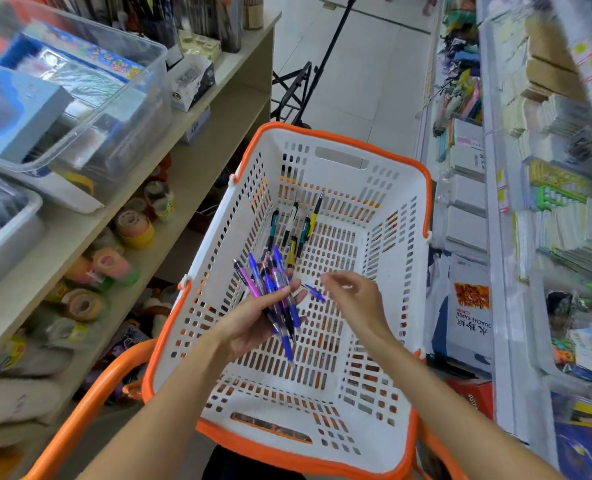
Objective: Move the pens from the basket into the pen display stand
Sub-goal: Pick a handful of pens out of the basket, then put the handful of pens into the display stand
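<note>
- Purple and blue pens [276, 296], a whole bundle, sit in the left hand [253, 322], its grip curled round them above the basket [336, 140]
- Teal, yellow and black pens [296, 230] lie on the basket floor, left to gather
- Right hand [351, 297] hovers, fingers loose, holding nothing I can see, just beside a stray blue pen [314, 292]
- No display stand in sight; judging by that, nothing is placed yet
</note>
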`<state>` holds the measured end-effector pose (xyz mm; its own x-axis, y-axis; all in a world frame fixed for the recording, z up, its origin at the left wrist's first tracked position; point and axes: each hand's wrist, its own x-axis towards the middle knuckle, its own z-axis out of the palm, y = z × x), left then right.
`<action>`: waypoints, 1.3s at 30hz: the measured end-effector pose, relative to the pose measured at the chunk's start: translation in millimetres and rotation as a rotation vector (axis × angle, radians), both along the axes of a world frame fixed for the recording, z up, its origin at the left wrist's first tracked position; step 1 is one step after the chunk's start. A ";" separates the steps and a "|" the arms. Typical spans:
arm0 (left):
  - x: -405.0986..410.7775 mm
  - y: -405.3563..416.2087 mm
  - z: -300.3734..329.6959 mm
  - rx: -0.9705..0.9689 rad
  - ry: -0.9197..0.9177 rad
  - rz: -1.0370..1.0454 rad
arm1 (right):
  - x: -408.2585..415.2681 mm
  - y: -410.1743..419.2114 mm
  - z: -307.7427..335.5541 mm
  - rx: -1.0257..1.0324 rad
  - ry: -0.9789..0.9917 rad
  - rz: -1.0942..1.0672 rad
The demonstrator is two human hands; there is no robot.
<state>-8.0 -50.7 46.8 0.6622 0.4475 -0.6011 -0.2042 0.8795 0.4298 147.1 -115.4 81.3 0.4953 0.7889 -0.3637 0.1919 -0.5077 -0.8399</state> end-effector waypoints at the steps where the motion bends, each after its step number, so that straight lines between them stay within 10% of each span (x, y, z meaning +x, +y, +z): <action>1: -3.6 -1.1 3.6 0.013 0.020 -0.061 | 4.5 8.4 7.7 -0.003 -0.015 0.023; 10: -64.8 -5.2 68.2 0.185 0.052 -0.329 | -34.9 64.9 82.4 -0.221 0.105 0.783; 39: -487.9 -75.6 272.6 0.608 0.374 0.766 | -516.1 59.6 263.3 0.275 0.158 0.865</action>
